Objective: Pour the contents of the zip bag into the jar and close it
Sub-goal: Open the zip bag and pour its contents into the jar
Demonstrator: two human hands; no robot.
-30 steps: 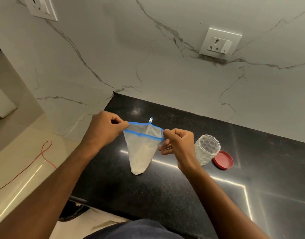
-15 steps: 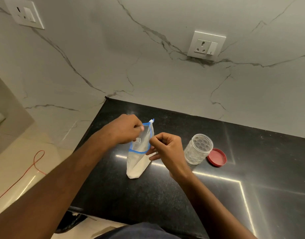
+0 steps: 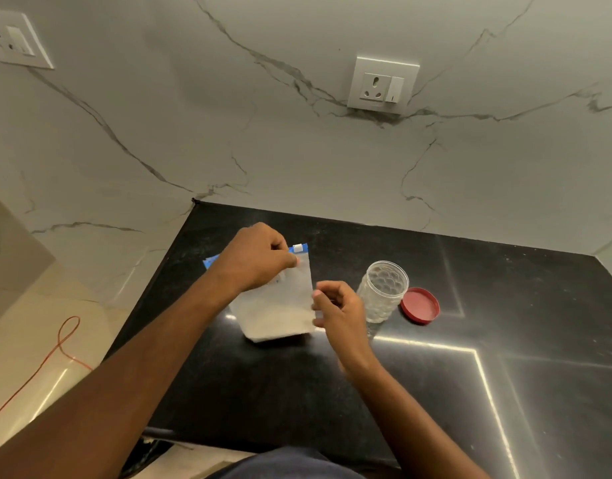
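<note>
Nearest, the right hand (image 3: 337, 311) is curling loosely, its fingertips touching the right edge of the zip bag (image 3: 280, 305); whether it is actually gripping the bag is unclear. The bag, holding a whitish filling, is standing on the black worktop (image 3: 332, 392). Just beyond, the left hand (image 3: 259, 259) is pinching the bag's blue top strip beside the white slider (image 3: 297, 248). To the right, the clear jar (image 3: 384, 292) is standing open, with the red lid (image 3: 420, 304) lying flat just beside it.
</note>
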